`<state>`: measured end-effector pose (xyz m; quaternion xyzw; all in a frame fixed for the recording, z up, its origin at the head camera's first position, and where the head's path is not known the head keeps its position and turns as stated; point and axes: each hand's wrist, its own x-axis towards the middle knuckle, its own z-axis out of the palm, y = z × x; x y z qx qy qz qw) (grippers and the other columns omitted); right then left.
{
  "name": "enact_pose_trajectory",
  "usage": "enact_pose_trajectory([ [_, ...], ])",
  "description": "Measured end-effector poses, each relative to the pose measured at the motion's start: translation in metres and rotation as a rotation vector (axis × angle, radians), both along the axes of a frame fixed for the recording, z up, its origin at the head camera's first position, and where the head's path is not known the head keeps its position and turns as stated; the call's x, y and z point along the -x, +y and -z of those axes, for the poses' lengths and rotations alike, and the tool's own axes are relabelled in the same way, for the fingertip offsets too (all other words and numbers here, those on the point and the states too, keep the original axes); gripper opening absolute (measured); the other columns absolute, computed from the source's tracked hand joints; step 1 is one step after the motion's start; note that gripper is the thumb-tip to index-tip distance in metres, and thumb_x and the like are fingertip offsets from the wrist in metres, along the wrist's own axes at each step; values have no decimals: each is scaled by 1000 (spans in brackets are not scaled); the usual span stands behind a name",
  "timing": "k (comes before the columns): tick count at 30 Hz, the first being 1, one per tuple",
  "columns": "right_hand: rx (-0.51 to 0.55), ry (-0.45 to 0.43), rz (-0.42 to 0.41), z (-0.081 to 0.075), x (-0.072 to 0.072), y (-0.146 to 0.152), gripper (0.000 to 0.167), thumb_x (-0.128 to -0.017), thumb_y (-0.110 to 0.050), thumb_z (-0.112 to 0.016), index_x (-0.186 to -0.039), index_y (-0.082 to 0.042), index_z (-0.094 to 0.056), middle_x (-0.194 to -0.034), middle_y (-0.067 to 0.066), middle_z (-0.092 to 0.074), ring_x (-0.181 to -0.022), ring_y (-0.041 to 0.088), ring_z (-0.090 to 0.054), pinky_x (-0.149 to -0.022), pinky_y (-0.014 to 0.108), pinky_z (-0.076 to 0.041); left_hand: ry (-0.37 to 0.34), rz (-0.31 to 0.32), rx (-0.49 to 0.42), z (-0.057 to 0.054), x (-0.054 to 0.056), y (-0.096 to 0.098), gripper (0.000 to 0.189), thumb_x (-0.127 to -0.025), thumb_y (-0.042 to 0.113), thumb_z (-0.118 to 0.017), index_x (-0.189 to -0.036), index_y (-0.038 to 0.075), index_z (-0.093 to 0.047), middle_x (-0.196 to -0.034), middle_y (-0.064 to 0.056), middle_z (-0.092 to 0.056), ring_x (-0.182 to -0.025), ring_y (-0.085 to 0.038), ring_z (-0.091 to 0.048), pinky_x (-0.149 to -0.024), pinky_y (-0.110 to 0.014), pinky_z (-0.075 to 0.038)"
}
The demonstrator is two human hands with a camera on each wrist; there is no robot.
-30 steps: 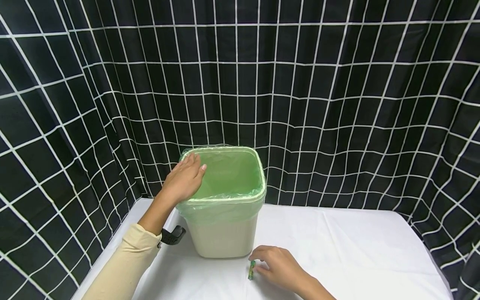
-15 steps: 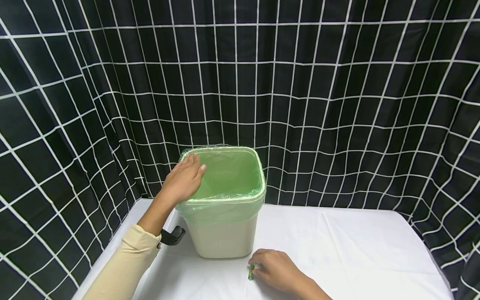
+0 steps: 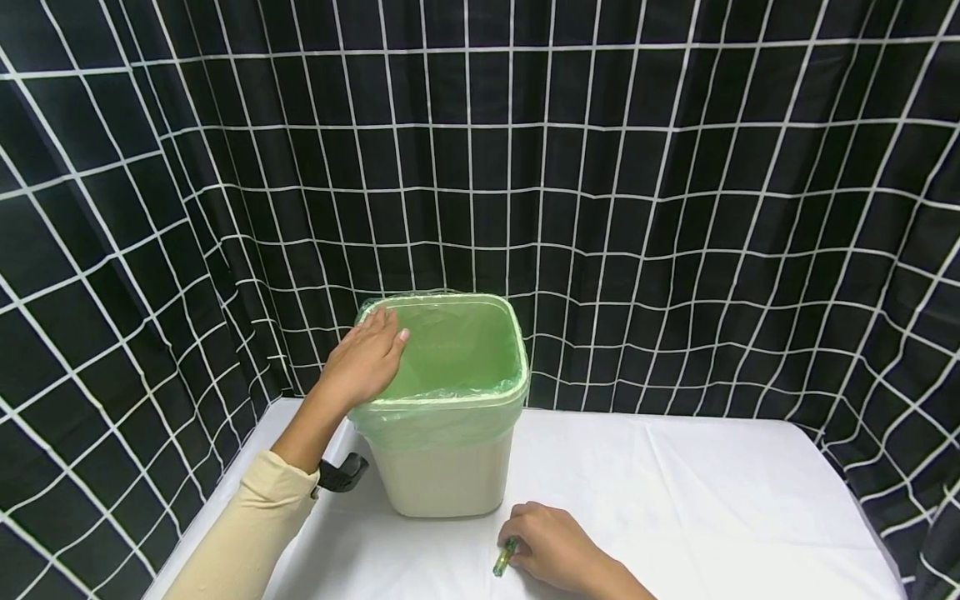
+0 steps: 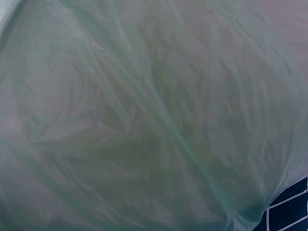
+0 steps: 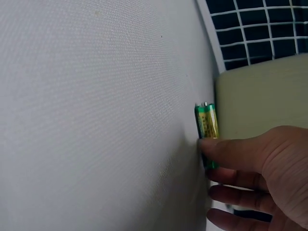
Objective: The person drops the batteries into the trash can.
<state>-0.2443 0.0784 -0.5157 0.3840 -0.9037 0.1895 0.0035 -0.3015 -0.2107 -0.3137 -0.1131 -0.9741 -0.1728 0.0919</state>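
My right hand (image 3: pixel 551 546) pinches a small green and gold battery (image 3: pixel 505 557) between thumb and fingers, low over the white table in front of the bin. In the right wrist view, the thumb lies across the battery (image 5: pixel 207 120) and one end sticks out past it. A pale trash bin (image 3: pixel 446 479) stands upright, lined with a thin green bag (image 3: pixel 442 421) folded over its rim. My left hand (image 3: pixel 365 354) rests on the bin's left rim, its fingers extended. Only the green bag (image 4: pixel 159 120) fills most of the left wrist view; the hand does not show there.
White cloth covers the table (image 3: pixel 697 500), which stretches to the right of the bin. A black curtain (image 3: pixel 637 208) with white grid lines hangs behind and along both sides. A black strap (image 3: pixel 343 472) is on the left wrist, beside the bin.
My right fingers have closed on the battery, which has tilted and shifted slightly toward the front. The left hand and the bin stay in place.
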Motion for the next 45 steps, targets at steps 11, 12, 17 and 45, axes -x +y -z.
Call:
enact_pose_trajectory([
  [11, -62, -73, 13, -5, -3, -2, 15, -75, -19, -87, -87, -23, -79, -77, -19, -63, -75, -5, -52, -70, 24, -53, 4, 4, 9, 1, -1, -1, 60, -112, 31, -26, -155, -11, -24, -164, -27, -17, -155, -35, -11, -126, -47, -11],
  [12, -68, -68, 9, -4, -4, -2, 15, -75, -20, -87, -87, -23, -79, -76, -20, -63, -74, -5, -52, -70, 24, -53, 4, 4, 10, 1, -1, -1, 60, -112, 31, -26, -155, -11, -24, -164, -27, -17, -155, -35, -11, -126, -47, -11],
  [17, -69, -40, -14, -6, -5, 0, 13, -76, -20, -86, -85, -23, -78, -74, -19, -65, -71, -6, -54, -70, 25, -54, 11, -1, 18, 1, -2, -1, 61, -112, 32, -26, -155, -11, -25, -164, -27, -18, -154, -35, -13, -126, -46, -11],
  [45, 73, 168, -57, -42, -18, 9, 18, -76, -14, -87, -82, -21, -71, -78, -16, -63, -73, 2, -60, -63, 24, -50, 23, 4, 13, -1, -2, -1, 61, -112, 32, -26, -155, -11, -25, -164, -27, -17, -154, -36, -13, -125, -47, -12],
])
